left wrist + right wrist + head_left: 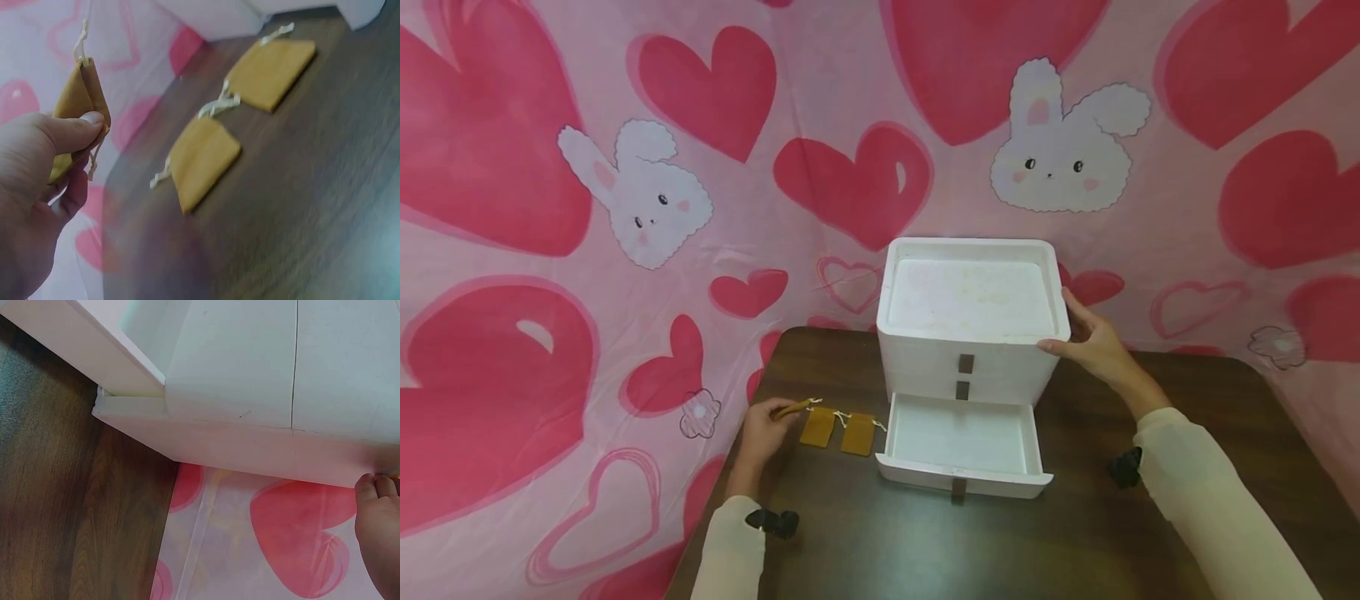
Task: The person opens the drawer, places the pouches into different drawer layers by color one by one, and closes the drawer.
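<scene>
A small mustard drawstring pouch (78, 103) is pinched between the thumb and fingers of my left hand (765, 432), raised above the table's left side. Two more such pouches, one nearer my hand (817, 427) and one nearer the cabinet (857, 435), lie flat with pale cords. The white drawer cabinet (925, 367) stands at the back; its bottom drawer (962, 437) is pulled out and nothing lies inside. My right hand (1093, 346) grips the cabinet's top right corner, thumb on the front rim and fingers along the side.
A dark wooden table (865, 542) carries everything. Behind it hangs a pink sheet (842, 83) printed with hearts and rabbits, close to the cabinet's back. The two upper drawers with brown tabs (966, 364) are closed. The cabinet's top is a shallow tray (970, 292).
</scene>
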Demonstrator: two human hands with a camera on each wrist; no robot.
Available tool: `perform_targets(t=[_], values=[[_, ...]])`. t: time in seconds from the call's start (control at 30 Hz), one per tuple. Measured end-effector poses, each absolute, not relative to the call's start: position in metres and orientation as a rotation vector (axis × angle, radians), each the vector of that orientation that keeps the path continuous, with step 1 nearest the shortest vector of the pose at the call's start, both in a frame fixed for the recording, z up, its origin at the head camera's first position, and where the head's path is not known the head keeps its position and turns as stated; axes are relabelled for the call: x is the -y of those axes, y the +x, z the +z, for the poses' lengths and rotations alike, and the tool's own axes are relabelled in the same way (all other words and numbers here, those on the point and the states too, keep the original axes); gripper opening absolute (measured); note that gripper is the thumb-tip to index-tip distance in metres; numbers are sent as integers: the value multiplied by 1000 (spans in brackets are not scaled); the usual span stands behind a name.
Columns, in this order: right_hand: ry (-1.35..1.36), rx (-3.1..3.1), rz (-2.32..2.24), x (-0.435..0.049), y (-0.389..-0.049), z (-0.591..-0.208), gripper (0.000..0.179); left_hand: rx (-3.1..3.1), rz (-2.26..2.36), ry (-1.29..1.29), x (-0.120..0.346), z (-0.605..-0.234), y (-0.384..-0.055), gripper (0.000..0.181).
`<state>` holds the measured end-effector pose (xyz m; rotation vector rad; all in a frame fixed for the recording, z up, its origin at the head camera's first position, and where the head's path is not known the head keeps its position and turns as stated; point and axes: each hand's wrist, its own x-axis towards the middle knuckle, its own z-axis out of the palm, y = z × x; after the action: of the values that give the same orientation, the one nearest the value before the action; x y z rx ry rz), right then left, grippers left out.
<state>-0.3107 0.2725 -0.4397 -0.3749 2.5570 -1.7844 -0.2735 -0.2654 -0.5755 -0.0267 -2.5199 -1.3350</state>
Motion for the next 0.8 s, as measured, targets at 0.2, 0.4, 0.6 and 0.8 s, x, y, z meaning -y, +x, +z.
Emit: perform_targets(t=[0.2,0.4,0.6,0.8], values=[[-320,-2564,-1734,-273,-311,-438,100,2475,-1385,-119,246,-566,-279,14],[-306,-2550,-1731,-274,-311,-438,99,2458,-1476,-157,233,-552,-281,14],[-318,-2539,-1748,-274,-312,-439,99,2472,-1525,-165,218,-538,-278,15],[-330,-2529,-1774,-274,-311,-440,99,2519,-1532,-234,200,-506,-264,11]])
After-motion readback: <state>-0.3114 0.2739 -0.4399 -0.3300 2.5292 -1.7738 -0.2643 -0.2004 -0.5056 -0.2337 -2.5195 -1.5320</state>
